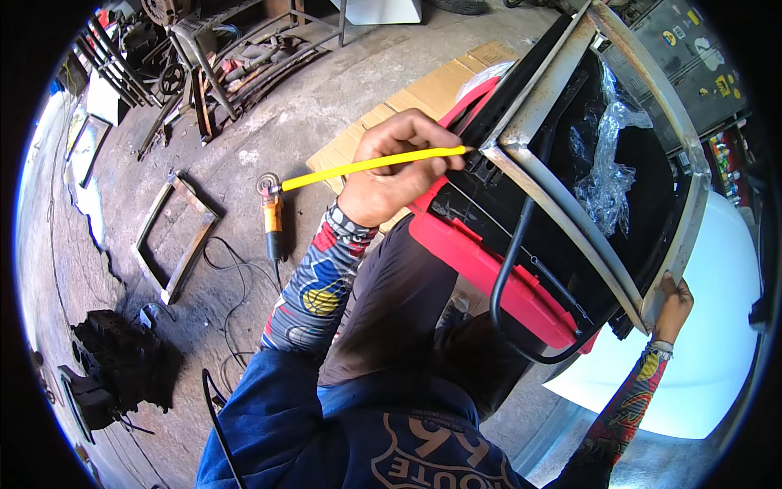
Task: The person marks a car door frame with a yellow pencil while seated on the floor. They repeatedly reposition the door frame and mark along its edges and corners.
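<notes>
My left hand (376, 197) pinches a long, thin yellow strip (350, 168) between thumb and fingers. Its right end reaches the corner of a bare metal frame (554, 183), made of welded bars with one curved side. Whether the strip touches the metal I cannot tell. At the frame's lower right corner, my right hand (673, 310) is closed around the bar. Beneath the frame is a red and black piece (497, 273) with a black bent tube (507, 269). Crumpled clear plastic (607, 163) shows through the frame's opening.
An orange angle grinder (273, 220) with a cord lies on the concrete floor, beside a smaller metal frame (151, 220). Flattened cardboard (350, 147) lies ahead. Scrap metal (252, 69) is piled far left, black parts (122, 359) near left. A white panel (692, 375) stands right.
</notes>
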Tool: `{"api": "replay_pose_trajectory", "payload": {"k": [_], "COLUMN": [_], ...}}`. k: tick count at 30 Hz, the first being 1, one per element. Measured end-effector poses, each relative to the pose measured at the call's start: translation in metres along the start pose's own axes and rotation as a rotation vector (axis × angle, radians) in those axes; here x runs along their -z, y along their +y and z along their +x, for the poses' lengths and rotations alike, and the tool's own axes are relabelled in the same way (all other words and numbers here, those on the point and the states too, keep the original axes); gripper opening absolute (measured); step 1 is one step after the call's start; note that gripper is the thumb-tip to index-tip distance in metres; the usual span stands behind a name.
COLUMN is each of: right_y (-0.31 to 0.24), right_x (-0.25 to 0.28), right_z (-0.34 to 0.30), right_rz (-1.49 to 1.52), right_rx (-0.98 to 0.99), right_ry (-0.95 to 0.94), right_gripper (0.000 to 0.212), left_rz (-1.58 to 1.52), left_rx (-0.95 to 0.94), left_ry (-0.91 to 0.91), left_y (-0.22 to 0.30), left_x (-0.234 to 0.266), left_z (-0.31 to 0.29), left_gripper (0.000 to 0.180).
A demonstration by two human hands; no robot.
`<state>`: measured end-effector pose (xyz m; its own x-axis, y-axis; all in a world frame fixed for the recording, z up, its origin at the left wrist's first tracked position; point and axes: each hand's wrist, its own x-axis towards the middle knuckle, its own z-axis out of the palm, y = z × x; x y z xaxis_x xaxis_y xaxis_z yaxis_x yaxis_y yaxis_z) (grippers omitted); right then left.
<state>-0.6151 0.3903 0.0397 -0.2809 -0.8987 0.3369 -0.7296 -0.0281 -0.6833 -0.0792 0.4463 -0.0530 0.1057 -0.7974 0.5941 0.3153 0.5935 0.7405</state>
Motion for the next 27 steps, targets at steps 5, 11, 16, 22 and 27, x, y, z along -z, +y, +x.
{"api": "replay_pose_trajectory", "payload": {"k": [5,11,16,22,27], "right_y": [-0.005,-0.006,-0.008,-0.011,-0.013], "right_x": [0.002,0.004,0.006,0.005,0.005], "right_z": [-0.001,-0.003,-0.003,-0.004,-0.005], "right_rz": [-0.029,-0.062,-0.076,-0.135,-0.102], "right_rx": [0.009,0.020,-0.017,-0.017,0.000], "right_ry": [0.002,0.023,0.013,0.036,0.012], "right_gripper": [0.026,0.029,0.033,0.035,0.035], "left_rz": [0.127,0.192,0.132,0.205,0.072], "left_rx": [0.038,-0.062,-0.020,-0.246,-0.174], "left_ry": [-0.053,-0.018,0.041,-0.014,-0.008], "left_y": [0.004,-0.001,-0.002,-0.008,-0.008], "left_x": [-0.003,-0.004,-0.010,-0.008,-0.008], "left_z": [0.007,0.011,0.006,0.020,0.020], "left_gripper": [0.015,0.014,0.012,0.009,0.010]}}
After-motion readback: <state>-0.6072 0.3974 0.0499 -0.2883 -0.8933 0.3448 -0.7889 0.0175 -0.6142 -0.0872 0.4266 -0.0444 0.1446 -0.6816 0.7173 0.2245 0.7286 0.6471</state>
